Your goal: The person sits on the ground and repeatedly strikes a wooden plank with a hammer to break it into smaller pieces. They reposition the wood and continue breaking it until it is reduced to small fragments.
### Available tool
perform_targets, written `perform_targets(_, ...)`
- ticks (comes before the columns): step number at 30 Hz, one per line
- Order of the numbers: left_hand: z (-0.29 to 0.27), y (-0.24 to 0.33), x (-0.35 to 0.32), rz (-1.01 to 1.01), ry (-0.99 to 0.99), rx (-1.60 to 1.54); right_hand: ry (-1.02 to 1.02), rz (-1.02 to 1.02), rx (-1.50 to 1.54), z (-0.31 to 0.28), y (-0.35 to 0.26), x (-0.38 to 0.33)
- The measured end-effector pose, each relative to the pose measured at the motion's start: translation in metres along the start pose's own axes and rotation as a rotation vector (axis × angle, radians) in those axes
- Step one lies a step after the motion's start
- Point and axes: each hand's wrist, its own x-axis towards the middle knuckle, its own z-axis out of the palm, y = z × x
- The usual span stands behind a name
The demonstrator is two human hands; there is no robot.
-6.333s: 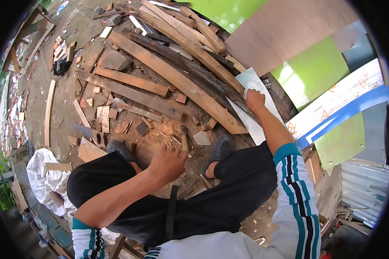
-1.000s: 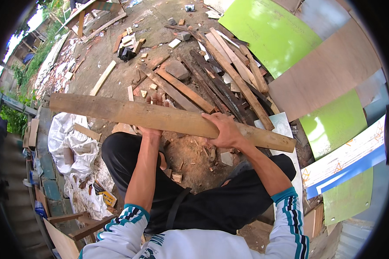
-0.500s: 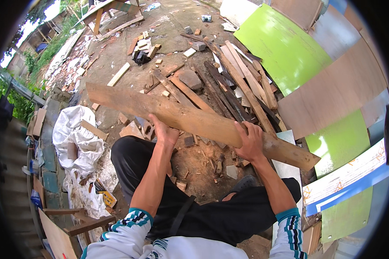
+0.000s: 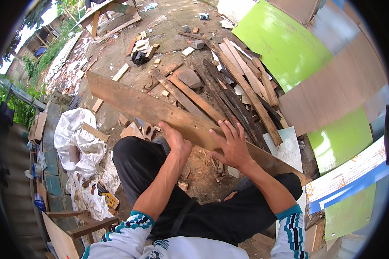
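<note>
A long, weathered wooden plank (image 4: 145, 102) lies slantwise across the view, from the upper left down to my right knee. My left hand (image 4: 177, 142) is closed on its near edge around the middle, with the thumb along the near face and the other fingers hidden behind the wood. My right hand (image 4: 232, 144) rests on the plank just to the right, its fingers spread over the face and not wrapped round it. The plank's right end passes close to my bent right knee (image 4: 287, 185).
Loose boards and battens (image 4: 242, 82) lie piled ahead, with a stone (image 4: 189, 79) beside them. Green and brown panels (image 4: 285, 43) line the right side. A white sack (image 4: 75, 134) and a yellow-and-black tool (image 4: 110, 200) are at the left, near a small wooden frame (image 4: 95, 226).
The plank's right end has dropped and swung nearer to my knee. My right hand has slid left along it and spread its fingers; my left hand has shifted slightly right.
</note>
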Motion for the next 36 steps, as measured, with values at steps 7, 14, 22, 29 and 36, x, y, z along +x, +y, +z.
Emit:
perform_targets(7, 0.006, -0.036, -0.012, 0.046, -0.048, 0.068, -0.019, -0.004, 0.052, 0.003, -0.001, 0.014)
perform_targets(14, -0.01, -0.034, -0.016, 0.05, -0.036, 0.119, -0.147, 0.032, 0.09, 0.016, -0.01, 0.001)
perform_targets(22, -0.007, -0.034, -0.014, 0.015, -0.046, 0.134, -0.158, 0.054, 0.084, 0.011, -0.003, -0.015)
perform_targets(29, -0.005, -0.023, 0.003, 0.083, -0.302, 0.136, -0.284, 0.151, 0.015, 0.0, 0.011, -0.038)
perform_targets(36, 0.028, -0.001, 0.027, -0.058, -0.181, 0.178, -0.23, 0.304, -0.079, -0.012, 0.031, -0.069)
